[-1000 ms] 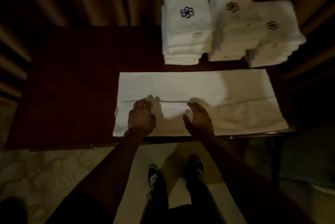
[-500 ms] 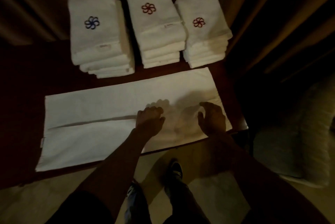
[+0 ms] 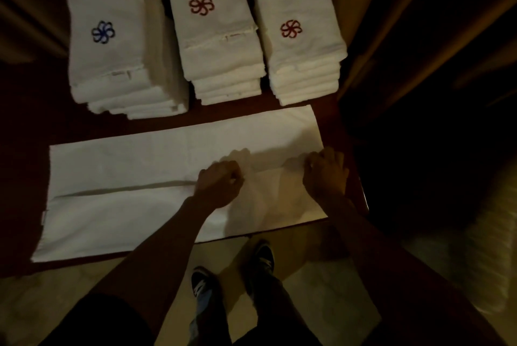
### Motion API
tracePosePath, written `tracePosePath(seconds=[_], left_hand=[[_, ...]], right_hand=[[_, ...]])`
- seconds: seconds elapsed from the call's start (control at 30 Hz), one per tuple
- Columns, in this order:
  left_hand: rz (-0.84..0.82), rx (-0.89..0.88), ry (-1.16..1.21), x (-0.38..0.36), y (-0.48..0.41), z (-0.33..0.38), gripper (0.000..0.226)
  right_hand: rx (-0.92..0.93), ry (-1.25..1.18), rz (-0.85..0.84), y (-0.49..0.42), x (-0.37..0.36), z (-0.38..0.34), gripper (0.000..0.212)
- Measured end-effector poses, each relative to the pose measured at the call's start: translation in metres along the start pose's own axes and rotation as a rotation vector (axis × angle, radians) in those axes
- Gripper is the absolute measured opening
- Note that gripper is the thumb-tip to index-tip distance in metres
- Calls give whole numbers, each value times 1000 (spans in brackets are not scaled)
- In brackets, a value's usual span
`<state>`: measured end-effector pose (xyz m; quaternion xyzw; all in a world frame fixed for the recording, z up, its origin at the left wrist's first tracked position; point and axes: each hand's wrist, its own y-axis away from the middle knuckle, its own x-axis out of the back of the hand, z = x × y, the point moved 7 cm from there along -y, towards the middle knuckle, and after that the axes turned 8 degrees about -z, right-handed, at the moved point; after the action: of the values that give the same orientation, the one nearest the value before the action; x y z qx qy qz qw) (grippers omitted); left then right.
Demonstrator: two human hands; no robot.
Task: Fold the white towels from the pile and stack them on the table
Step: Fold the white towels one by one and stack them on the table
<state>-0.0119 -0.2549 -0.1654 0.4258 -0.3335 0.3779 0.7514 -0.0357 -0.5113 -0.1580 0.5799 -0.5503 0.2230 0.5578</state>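
Long axis of towel [image 3: 126, 175] left-right, right end farther; left hand [image 3: 218, 184] and right hand [image 3: 326, 173] curled, pinching flap edge.

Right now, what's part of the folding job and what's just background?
Job: spread towel, gripped at its folded flap by left hand and right hand; blue-flower stack, middle red-flower stack, right red-flower stack; table.

Just there: curtains, shoes, pale floor.
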Motion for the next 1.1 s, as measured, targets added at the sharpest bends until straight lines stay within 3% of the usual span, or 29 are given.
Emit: tracePosePath(seconds=[0.2,0.33,0.43,0.53,0.83,1.0,1.1], left_hand=[[166,14,-127,15,-4,22,18],[217,21,-181,14,7,29,30],[150,52,-167,2,14,15,32],[107,46,-113,-8,21,1,41],[173,80,-22,27,-16,-11,43],[172,83,-18,37,-63,-1,46],[173,88,-3,40,-88,2,48]], right_hand=[[-49,-4,83,-7,14,4,22],[103,17,126,3,6,-9,27],[197,50,44,14,-11,-16,33],[149,38,-68,17,-23,-12,43],[148,-151,125,-18,10,-19,48],[38,-332,172,-62,23,-15,41],[5,-318,216,-89,31,-13,42]])
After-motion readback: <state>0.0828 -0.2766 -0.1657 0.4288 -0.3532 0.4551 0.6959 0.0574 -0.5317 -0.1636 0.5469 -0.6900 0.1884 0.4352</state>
